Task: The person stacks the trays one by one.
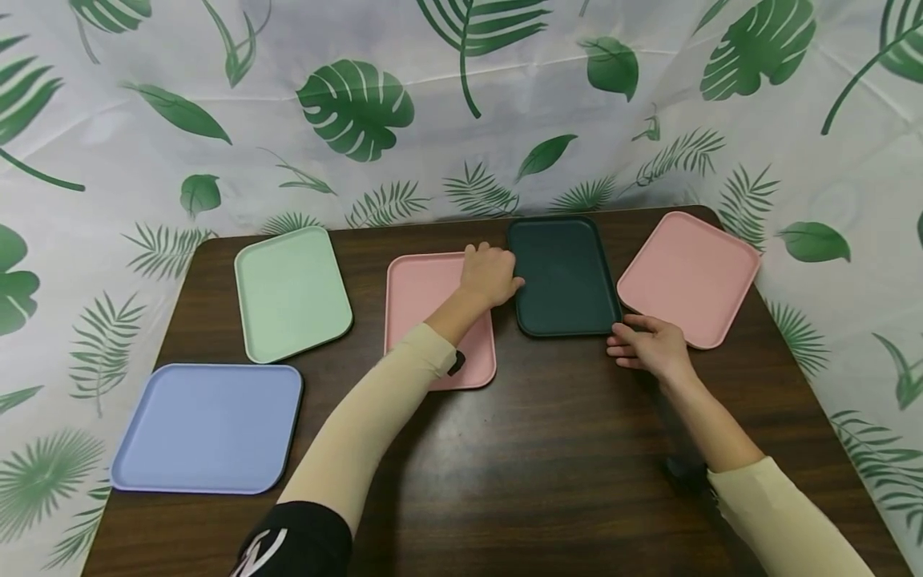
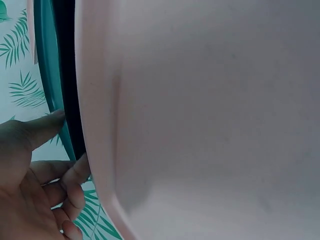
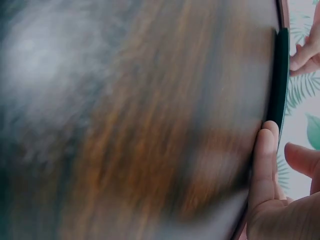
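- We see the left hand point(image 1: 490, 274) at the long left edge of a dark green tray point(image 1: 564, 276); the fingers curl over that rim and the thumb point(image 2: 42, 127) presses its lip in the left wrist view, so the hand grips the tray.
- The right hand point(image 1: 649, 344) is at the tray's near right corner, its fingers lying fairly straight along the rim; in the right wrist view a fingertip point(image 3: 264, 150) touches the thin dark edge, and we cannot tell whether the thumb pinches it.
- The dark green tray is a smooth, matte rectangle with rounded corners and a shallow raised rim, lying flat on the surface point(image 1: 505, 449) between the two hands.
- Under the left forearm lies a pink tray point(image 1: 418, 296) of the same rounded shape, its right edge just beside the dark green one; its pale smooth face fills the left wrist view.
- Just beyond the right hand a second pink tray point(image 1: 692, 272) lies turned at an angle, close to the dark green tray's right edge.
- Well to the left of the left hand lie a mint green tray point(image 1: 288, 292) and, nearer us, a pale blue tray point(image 1: 205, 429).
- The surface is dark brown wood grain with a low sheen.
- A white cloth point(image 1: 505, 104) printed with green leaves hangs behind and to both sides.
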The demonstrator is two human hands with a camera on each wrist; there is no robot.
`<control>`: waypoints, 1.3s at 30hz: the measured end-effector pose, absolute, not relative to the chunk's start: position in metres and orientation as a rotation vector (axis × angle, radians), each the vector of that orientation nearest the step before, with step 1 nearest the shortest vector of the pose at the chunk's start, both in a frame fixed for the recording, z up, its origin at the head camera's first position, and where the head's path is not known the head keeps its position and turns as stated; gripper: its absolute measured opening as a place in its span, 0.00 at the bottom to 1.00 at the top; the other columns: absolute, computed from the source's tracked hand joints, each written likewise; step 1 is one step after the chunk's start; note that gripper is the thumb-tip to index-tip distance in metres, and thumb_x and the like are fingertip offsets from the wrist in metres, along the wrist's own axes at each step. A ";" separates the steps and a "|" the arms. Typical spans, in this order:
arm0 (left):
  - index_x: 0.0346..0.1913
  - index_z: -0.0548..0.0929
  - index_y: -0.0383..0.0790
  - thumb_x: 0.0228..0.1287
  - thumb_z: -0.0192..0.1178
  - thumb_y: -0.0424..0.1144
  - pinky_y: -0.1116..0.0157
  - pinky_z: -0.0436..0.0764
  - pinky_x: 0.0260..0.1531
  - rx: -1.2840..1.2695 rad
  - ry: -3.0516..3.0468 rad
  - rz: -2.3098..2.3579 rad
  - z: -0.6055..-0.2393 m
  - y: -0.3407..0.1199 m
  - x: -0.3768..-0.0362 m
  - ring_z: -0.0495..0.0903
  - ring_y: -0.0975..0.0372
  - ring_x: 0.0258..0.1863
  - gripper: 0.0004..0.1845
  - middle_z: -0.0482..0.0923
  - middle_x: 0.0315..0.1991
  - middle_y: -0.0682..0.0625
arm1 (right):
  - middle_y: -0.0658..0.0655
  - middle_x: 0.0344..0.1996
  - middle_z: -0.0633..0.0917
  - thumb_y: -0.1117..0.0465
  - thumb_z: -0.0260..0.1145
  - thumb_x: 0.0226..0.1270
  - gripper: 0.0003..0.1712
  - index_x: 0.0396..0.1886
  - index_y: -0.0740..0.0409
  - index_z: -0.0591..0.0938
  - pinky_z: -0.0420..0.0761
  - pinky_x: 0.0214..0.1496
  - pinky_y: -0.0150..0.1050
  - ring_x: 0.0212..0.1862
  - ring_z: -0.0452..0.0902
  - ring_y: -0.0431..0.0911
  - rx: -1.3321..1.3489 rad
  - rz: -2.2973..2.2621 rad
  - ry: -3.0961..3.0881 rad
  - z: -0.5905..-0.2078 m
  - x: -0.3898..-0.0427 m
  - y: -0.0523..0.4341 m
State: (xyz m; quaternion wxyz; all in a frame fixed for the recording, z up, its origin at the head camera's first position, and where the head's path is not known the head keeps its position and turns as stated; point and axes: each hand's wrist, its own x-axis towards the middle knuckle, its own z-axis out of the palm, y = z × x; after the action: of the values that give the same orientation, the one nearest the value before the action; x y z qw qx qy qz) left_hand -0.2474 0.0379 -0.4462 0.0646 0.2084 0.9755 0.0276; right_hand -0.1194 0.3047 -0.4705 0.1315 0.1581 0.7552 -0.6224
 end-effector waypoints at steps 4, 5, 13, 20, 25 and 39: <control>0.34 0.81 0.51 0.66 0.59 0.59 0.58 0.63 0.43 0.563 2.936 0.086 -0.446 0.040 -0.248 0.69 0.57 0.40 0.16 0.79 0.37 0.54 | 0.51 0.30 0.88 0.56 0.64 0.71 0.42 0.73 0.72 0.57 0.84 0.36 0.37 0.32 0.87 0.41 0.481 -1.814 2.182 -0.475 -0.123 0.304; 0.33 0.81 0.51 0.66 0.59 0.59 0.58 0.63 0.43 0.551 2.933 0.095 -0.447 0.041 -0.249 0.69 0.57 0.40 0.16 0.79 0.37 0.54 | 0.50 0.29 0.88 0.56 0.64 0.71 0.41 0.73 0.72 0.57 0.84 0.35 0.37 0.32 0.86 0.41 0.485 -1.814 2.186 -0.475 -0.124 0.303; 0.32 0.81 0.49 0.67 0.60 0.56 0.56 0.66 0.45 0.490 2.914 0.170 -0.447 0.042 -0.250 0.72 0.57 0.40 0.15 0.80 0.36 0.53 | 0.50 0.27 0.88 0.60 0.64 0.71 0.39 0.73 0.72 0.58 0.83 0.34 0.36 0.31 0.86 0.41 0.488 -1.814 2.209 -0.473 -0.125 0.298; 0.30 0.80 0.48 0.67 0.60 0.55 0.55 0.68 0.46 0.475 2.913 0.223 -0.449 0.041 -0.250 0.72 0.57 0.39 0.15 0.80 0.34 0.53 | 0.49 0.26 0.88 0.61 0.63 0.72 0.38 0.73 0.72 0.58 0.83 0.34 0.36 0.31 0.86 0.40 0.494 -1.827 2.203 -0.475 -0.125 0.298; 0.31 0.80 0.48 0.67 0.60 0.54 0.55 0.69 0.46 0.466 2.918 0.253 -0.451 0.041 -0.250 0.73 0.56 0.39 0.15 0.79 0.34 0.52 | 0.49 0.26 0.88 0.62 0.62 0.72 0.37 0.73 0.72 0.59 0.83 0.34 0.35 0.31 0.86 0.40 0.500 -1.837 2.196 -0.475 -0.125 0.298; 0.40 0.83 0.45 0.67 0.60 0.51 0.56 0.70 0.43 0.462 2.891 0.397 -0.448 0.039 -0.249 0.79 0.57 0.38 0.13 0.81 0.34 0.52 | 0.50 0.27 0.88 0.61 0.64 0.71 0.38 0.73 0.72 0.59 0.83 0.36 0.36 0.32 0.87 0.41 0.509 -1.862 2.183 -0.469 -0.119 0.299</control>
State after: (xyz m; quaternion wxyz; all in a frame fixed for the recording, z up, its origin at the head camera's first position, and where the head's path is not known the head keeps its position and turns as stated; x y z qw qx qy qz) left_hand -0.2494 0.0387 -0.4477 0.0934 0.1556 0.9743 0.1337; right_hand -0.1194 0.2985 -0.4693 0.1136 0.1736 0.7442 -0.6349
